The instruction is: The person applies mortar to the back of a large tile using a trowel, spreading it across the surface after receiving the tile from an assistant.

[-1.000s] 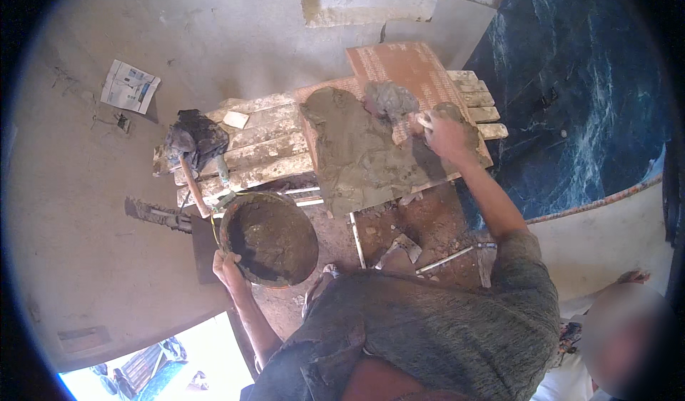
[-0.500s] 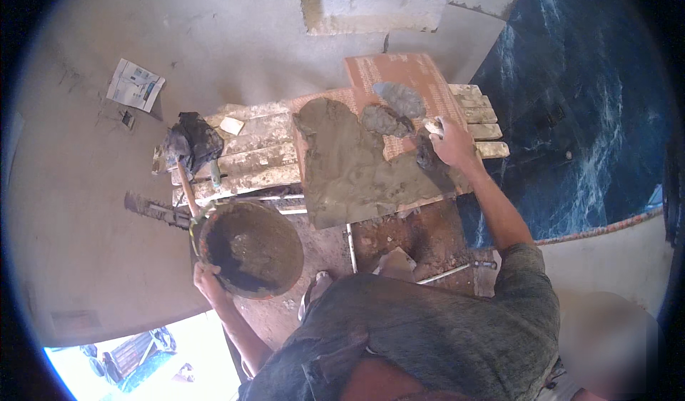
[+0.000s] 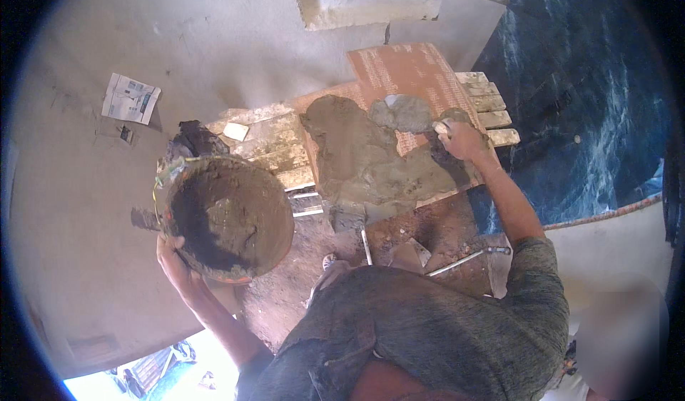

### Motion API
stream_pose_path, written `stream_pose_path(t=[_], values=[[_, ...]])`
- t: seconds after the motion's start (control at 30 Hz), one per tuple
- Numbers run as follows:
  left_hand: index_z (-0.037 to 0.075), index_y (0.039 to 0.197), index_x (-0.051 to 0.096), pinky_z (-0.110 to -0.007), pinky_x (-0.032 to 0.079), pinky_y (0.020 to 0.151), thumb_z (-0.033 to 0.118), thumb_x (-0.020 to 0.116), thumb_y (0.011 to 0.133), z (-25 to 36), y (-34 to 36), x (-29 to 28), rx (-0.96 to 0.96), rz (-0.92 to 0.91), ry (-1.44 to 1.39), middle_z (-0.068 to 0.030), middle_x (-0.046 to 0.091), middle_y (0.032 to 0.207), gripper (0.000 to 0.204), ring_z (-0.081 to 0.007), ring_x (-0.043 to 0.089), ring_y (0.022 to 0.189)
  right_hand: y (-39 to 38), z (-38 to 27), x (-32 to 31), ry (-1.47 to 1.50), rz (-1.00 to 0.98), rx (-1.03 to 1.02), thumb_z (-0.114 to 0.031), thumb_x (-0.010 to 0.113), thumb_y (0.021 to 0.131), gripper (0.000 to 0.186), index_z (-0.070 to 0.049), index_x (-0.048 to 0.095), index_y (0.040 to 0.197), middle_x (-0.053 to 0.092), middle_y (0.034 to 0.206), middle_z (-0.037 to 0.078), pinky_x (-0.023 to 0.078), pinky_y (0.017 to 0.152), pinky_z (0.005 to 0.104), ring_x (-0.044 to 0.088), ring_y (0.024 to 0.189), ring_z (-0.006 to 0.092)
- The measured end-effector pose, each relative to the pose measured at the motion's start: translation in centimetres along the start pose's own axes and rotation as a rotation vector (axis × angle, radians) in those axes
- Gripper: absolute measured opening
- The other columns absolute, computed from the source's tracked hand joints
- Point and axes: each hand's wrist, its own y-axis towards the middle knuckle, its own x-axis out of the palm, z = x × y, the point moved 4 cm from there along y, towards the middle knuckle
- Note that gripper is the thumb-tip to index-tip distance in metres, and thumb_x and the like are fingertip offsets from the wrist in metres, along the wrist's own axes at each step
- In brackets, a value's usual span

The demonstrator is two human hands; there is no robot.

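My left hand [image 3: 176, 255] grips the near left side of a round bucket [image 3: 158, 187], its fingers partly hidden. The bucket is tilted towards me and holds wet grey-brown mortar [image 3: 239, 215]. Over on the right, my right hand [image 3: 466, 143] is closed round the pale handle of a trowel [image 3: 444, 126]. The trowel's blade cannot be clearly made out against the mortar. Below and left of that hand, a thick layer of mortar [image 3: 357, 162] covers much of an orange-brown board [image 3: 407, 66]. A separate mortar lump [image 3: 401, 113] sits beside the trowel handle.
Wooden slats [image 3: 267, 140] support the board. A dark cloth [image 3: 196, 138] and a small white piece [image 3: 235, 131] lie on their left part. Paper [image 3: 131, 99] is on the pale wall. Blue sheeting [image 3: 571, 115] hangs at right. White pipes [image 3: 457, 264] and a tile piece [image 3: 412, 255] are below.
The bucket in my left hand has come up and to the left, now covering part of the slats and tools. My right hand has shifted slightly right with the trowel.
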Motion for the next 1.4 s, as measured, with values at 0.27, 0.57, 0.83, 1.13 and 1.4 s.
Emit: stream_pose_path(t=[0.27,0.57,0.83,1.13,1.4], values=[[0.005,0.085,0.059,-0.028,0.046,0.066,0.0,0.053,0.071,-0.4,7.6,3.3,0.02,-0.075,0.027,-0.0002,0.053,0.078,0.016,-0.013,0.052,0.071,-0.7,0.5,0.4,0.027,0.122,0.061,-0.03,0.066,0.085,0.038,-0.001,0.062,0.108,0.067,0.097,0.021,0.05,0.079,0.044,0.065,0.091,0.0367],[0.003,0.094,0.06,-0.036,0.05,0.076,0.007,0.058,0.069,-6.5,16.5,5.5,-0.121,-0.212,-0.233,-0.0072,0.061,0.09,0.025,-0.0229,0.06,0.083,-1.3,2.2,4.2,0.565,0.057,0.174,-0.025,0.063,0.09,0.025,0.0,0.062,0.09,0.058,0.065,0.007,0.044,0.046,0.033,0.056,0.052,0.0159],[-0.003,0.124,0.052,-0.046,0.046,0.1,0.011,0.053,0.071,-8.4,19.2,4.8,-0.337,-0.214,-0.263,-0.0166,0.059,0.121,0.055,-0.034,0.057,0.11,-3.1,0.8,5.0,1.126,-0.057,0.509,-0.027,0.06,0.093,0.03,0.003,0.062,0.085,0.061,0.068,0.01,0.047,0.045,0.0333,0.059,0.053,0.0194],[0.002,0.131,0.054,-0.048,0.042,0.103,0.007,0.052,0.074,-10.4,25.1,-0.6,-0.374,-0.333,-0.298,-0.0155,0.058,0.129,0.057,-0.0337,0.054,0.117,-2.5,-2.4,7.4,1.443,-0.102,0.557,-0.03,0.053,0.098,0.029,-0.002,0.059,0.106,0.056,0.075,0.009,0.047,0.044,0.0316,0.053,0.052,0.0167],[0.002,0.133,0.051,-0.047,0.041,0.104,0.012,0.052,0.083,-9.6,23.7,0.0,-0.348,-0.303,-0.235,-0.0158,0.056,0.131,0.051,-0.0326,0.054,0.118,-0.8,-9.0,9.1,1.628,-0.049,0.565,-0.03,0.05,0.098,0.02,-0.01,0.054,0.098,0.054,0.073,0.007,0.046,0.044,0.0327,0.053,0.055,0.0186]])
